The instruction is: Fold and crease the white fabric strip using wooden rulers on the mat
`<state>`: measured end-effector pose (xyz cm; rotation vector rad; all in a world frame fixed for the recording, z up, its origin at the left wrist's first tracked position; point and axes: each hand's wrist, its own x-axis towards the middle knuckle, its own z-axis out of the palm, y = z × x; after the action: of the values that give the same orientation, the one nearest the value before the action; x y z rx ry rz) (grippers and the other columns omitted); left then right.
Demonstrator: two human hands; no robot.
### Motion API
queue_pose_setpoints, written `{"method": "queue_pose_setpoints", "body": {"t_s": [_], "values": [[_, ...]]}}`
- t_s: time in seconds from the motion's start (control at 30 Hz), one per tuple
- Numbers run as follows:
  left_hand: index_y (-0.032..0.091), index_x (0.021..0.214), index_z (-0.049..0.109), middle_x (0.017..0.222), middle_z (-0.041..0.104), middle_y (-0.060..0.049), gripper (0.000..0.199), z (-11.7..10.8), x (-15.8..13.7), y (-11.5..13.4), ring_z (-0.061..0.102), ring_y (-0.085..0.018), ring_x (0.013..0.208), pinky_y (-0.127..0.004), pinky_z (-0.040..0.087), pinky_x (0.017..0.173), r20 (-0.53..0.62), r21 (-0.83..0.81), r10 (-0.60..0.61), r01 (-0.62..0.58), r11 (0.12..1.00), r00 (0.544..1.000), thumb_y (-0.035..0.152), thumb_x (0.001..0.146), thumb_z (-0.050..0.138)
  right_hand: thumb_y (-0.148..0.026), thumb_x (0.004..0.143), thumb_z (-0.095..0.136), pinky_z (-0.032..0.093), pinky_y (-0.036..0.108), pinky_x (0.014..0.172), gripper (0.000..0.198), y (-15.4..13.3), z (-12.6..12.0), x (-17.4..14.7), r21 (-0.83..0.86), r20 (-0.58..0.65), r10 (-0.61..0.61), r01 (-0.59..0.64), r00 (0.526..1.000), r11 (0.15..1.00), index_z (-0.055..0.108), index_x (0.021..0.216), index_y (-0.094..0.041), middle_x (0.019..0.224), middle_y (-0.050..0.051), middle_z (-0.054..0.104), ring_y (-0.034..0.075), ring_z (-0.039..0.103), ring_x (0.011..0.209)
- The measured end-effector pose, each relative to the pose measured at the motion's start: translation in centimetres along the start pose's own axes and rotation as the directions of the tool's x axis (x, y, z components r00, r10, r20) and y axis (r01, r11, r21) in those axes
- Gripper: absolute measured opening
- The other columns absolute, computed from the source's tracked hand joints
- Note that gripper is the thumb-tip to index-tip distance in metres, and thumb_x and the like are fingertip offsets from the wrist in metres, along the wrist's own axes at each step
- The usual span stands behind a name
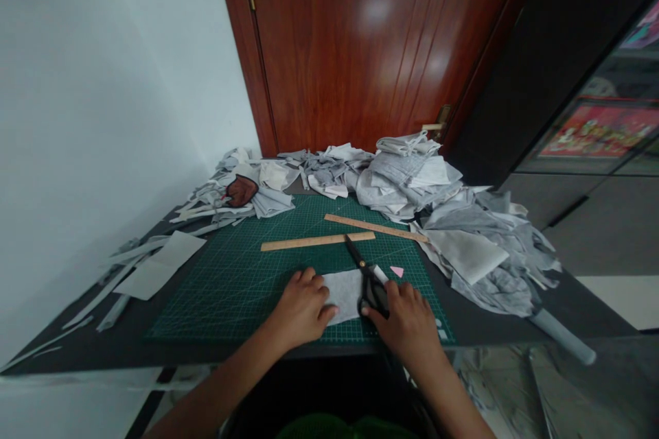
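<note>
On the green cutting mat [226, 295] lies a small piece of light grey cloth [344, 291]. My left hand [306, 305] is closed on its left edge, fingers curled and thumb lying over the cloth. Black scissors [366, 274] rest across the cloth's right side, blades together and tips pointing away to the left. At their handles, my right hand [406, 319] is closed, with the thumb against a loop; part of its grip is hidden. A pink triangle of tailor's chalk [397, 271] sits just beyond that hand.
Two wooden rulers [309, 242] [371, 226] lie beyond the cloth. Heaped grey fabric [406, 182] lines the table's back and right. Strips, a pale sheet [160, 266] and a brown patch [241, 191] are at left. A wall, a door [360, 48] and a cabinet surround the table.
</note>
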<state>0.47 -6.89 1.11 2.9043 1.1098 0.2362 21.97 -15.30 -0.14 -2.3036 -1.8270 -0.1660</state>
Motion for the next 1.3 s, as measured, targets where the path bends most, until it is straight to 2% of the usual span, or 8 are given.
{"method": "queue_pose_setpoints", "body": {"t_s": [0.13, 0.27, 0.57, 0.73, 0.9, 1.0, 1.2, 1.3], "values": [[0.021, 0.096, 0.062, 0.105, 0.065, -0.007, 0.024, 0.0, -0.7, -0.6, 0.053, -0.031, 0.108, -0.046, 0.041, 0.092, -0.024, -0.122, -0.028, 0.025, 0.992, 0.999, 0.040, 0.089, 0.075, -0.043, 0.086, 0.080, 0.050, 0.035, 0.076, 0.049, 0.0, 0.6, 0.2, 0.089, 0.033, 0.022, -0.025, 0.999, 0.996, 0.059, 0.122, -0.017, 0.102, 0.013, 0.071, 0.031, 0.073, 0.092], [0.024, 0.103, 0.059, 0.106, 0.062, -0.004, 0.025, 0.7, -1.4, -0.6, 0.051, -0.029, 0.111, -0.045, 0.038, 0.095, -0.053, -0.234, -0.090, 0.076, 0.969, 0.995, 0.036, 0.088, 0.076, -0.047, 0.084, 0.081, 0.051, 0.035, 0.078, 0.047, 0.2, 0.7, 0.4, 0.151, 0.098, 0.044, -0.059, 0.994, 0.987, 0.061, 0.114, -0.017, 0.102, 0.013, 0.070, 0.031, 0.072, 0.095], [0.024, 0.094, 0.061, 0.101, 0.063, -0.002, 0.015, 2.1, -1.1, -0.3, 0.052, -0.027, 0.107, -0.041, 0.038, 0.090, -0.150, -0.271, -0.310, 0.263, 0.926, 0.939, 0.033, 0.092, 0.073, -0.027, 0.089, 0.076, 0.050, 0.039, 0.080, 0.037, -1.0, -0.4, 0.7, 0.011, 0.139, 0.011, -0.013, 0.990, 1.000, 0.061, 0.120, -0.013, 0.108, 0.017, 0.069, 0.035, 0.070, 0.101], [0.024, 0.092, 0.063, 0.101, 0.065, -0.002, 0.013, 2.5, -1.1, -1.0, 0.054, -0.027, 0.107, -0.039, 0.040, 0.090, -0.199, -0.284, -0.395, 0.334, 0.899, 0.897, 0.030, 0.092, 0.075, -0.027, 0.080, 0.081, 0.050, 0.037, 0.084, 0.047, 0.5, 0.7, 1.4, 0.235, 0.096, 0.010, -0.032, 0.995, 0.972, 0.056, 0.119, -0.018, 0.116, 0.017, 0.069, 0.035, 0.069, 0.109], [0.024, 0.094, 0.065, 0.102, 0.065, -0.002, 0.012, 2.5, -1.2, -1.2, 0.054, -0.027, 0.108, -0.039, 0.041, 0.089, -0.187, -0.301, -0.387, 0.323, 0.897, 0.903, 0.029, 0.091, 0.076, -0.035, 0.089, 0.063, 0.043, 0.032, 0.064, 0.028, 1.0, 0.9, 1.8, 0.544, 0.175, -0.021, -0.079, 0.984, 0.835, 0.055, 0.110, -0.019, 0.077, 0.004, 0.067, 0.025, 0.068, 0.070], [0.024, 0.095, 0.065, 0.102, 0.064, -0.002, 0.010, 2.5, -1.3, -1.2, 0.054, -0.027, 0.108, -0.040, 0.040, 0.090, -0.184, -0.288, -0.375, 0.314, 0.904, 0.909, 0.029, 0.092, 0.073, -0.044, 0.096, 0.049, 0.036, 0.030, 0.057, 0.025, 1.0, 0.5, 2.1, 0.734, 0.097, -0.063, -0.028, 0.993, 0.678, 0.057, 0.102, -0.021, 0.063, -0.002, 0.056, 0.020, 0.055, 0.055], [0.025, 0.100, 0.064, 0.106, 0.064, -0.003, 0.013, 2.4, -1.4, -1.3, 0.054, -0.027, 0.108, -0.041, 0.041, 0.090, -0.194, -0.317, -0.335, 0.264, 0.911, 0.922, 0.027, 0.091, 0.072, -0.063, 0.093, 0.057, 0.032, 0.025, 0.050, 0.038, 4.9, -1.8, 3.2, 0.951, 0.040, 0.163, -0.088, 0.986, 0.298, 0.051, 0.092, -0.025, 0.061, -0.009, 0.040, 0.014, 0.039, 0.052], [0.025, 0.101, 0.065, 0.104, 0.065, -0.003, 0.012, 2.3, -1.4, -1.7, 0.055, -0.027, 0.106, -0.042, 0.042, 0.090, -0.198, -0.312, -0.326, 0.256, 0.915, 0.924, 0.027, 0.091, 0.072, -0.063, 0.091, 0.061, 0.034, 0.025, 0.051, 0.040, 8.3, -2.3, 3.8, 0.931, -0.046, 0.215, -0.036, 0.975, 0.363, 0.053, 0.095, -0.025, 0.066, -0.007, 0.045, 0.014, 0.041, 0.055]]}}
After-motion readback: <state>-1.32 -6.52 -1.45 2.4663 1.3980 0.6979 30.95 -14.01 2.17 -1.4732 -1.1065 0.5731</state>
